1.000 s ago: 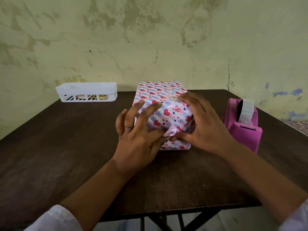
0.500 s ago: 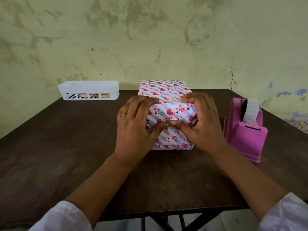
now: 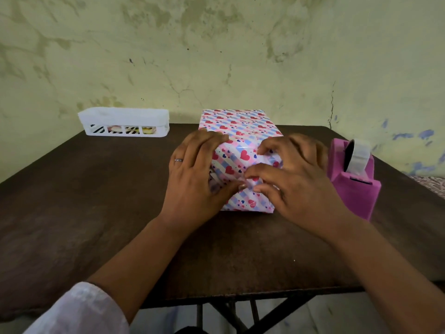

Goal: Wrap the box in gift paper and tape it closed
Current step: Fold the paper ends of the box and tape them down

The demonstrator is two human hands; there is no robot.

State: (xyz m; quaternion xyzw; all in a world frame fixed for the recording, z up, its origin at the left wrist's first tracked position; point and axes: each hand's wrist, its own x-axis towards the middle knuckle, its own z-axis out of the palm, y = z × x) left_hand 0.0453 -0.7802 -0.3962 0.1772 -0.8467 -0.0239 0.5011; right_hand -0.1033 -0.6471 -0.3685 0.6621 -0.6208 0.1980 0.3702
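While both hands work on the near end of the box, the step in hand looks like folding the last paper flaps down flat.

Far off to the left of the hands, a white basket sits at the back of the table, with small things inside that are too small to name.

The left hand lies on the left side of the box. Its fingers are spread and press on the top edge, and its thumb pushes the paper on the near end. It seems to hold the fold still.

The box is in the middle of the table, between the two hands, all covered in heart paper.

The right hand has curled fingers. Its fingertips and thumb pinch a small flap of paper on the near end, touching the left thumb.

Just beside the right hand, on its right, stands a pink tape holder with a roll of tape.

Next, I think one hand must keep the flap pressed down while the other reaches right for tape. If both let go, the flap may spring open.
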